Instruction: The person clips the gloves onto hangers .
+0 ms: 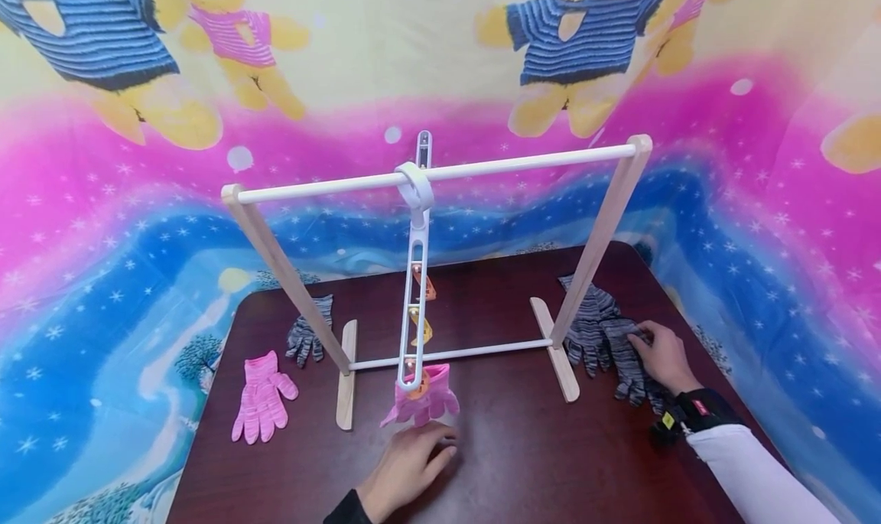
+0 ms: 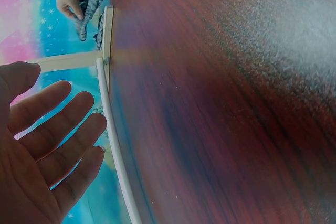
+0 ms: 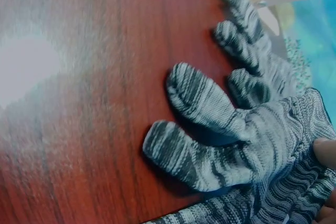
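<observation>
"Head view first: where is the glove you're handling?"

"On the right of the tabletop [image 1: 509,447]: a grey striped glove [image 1: 625,356], lying against another grey glove [image 1: 588,321]. My right hand [image 1: 664,357] pinches it by the cuff, probably because that edge is easiest to pick up. The pink glove [image 1: 427,411] hangs cuff uppermost from the near end of the hanger [image 1: 417,222], I'd guess so that its knit can dangle freely."

"And your left hand [image 1: 406,464]?"

"Just nearer than that pink glove. The left wrist view tells more: my fingers [image 2: 60,124] there are released, spread and grasping nothing, palm side showing, where the head view gives mostly the back. Neither hanger nor pink glove appears in it, though my other hand does, holding striped knit."

"What does the right wrist view add?"

"My thumb [image 3: 326,153] on the cuff, and the glove's knitted tips flopped onto the wood, far plainer than from above. Most of that hand is cropped away, so I can't tell how every finger sits."
</observation>
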A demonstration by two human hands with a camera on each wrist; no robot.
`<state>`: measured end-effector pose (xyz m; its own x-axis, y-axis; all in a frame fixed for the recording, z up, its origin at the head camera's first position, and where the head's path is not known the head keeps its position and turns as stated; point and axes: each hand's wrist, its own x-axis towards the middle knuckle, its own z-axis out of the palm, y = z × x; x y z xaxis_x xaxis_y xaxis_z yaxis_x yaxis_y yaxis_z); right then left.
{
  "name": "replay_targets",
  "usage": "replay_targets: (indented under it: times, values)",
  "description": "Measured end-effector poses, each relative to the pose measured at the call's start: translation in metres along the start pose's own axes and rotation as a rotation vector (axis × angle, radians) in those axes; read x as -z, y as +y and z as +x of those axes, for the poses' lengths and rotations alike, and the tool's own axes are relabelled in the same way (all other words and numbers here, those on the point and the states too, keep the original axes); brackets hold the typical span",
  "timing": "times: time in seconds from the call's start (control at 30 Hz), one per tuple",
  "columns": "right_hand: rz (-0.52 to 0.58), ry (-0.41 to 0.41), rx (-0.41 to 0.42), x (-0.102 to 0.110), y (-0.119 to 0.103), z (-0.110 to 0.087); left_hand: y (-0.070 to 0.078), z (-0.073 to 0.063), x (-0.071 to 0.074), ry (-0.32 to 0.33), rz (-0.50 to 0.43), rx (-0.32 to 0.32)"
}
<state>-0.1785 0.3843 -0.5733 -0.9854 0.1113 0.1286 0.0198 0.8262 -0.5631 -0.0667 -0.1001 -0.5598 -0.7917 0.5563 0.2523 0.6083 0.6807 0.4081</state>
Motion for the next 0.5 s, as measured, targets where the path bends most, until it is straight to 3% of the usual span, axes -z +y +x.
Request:
replay_targets:
  times: [0.17, 0.5]
  values:
    - [0.025, 0.029, 0.023, 0.004, -0.01, -0.003, 0.0, -0.002, -0.002, 0.027, 0.003, -0.001]
    - [0.106, 0.102, 0.125, 0.015, -0.037, -0.018, -0.006, -0.003, 0.0, 0.001, -0.072, 0.026]
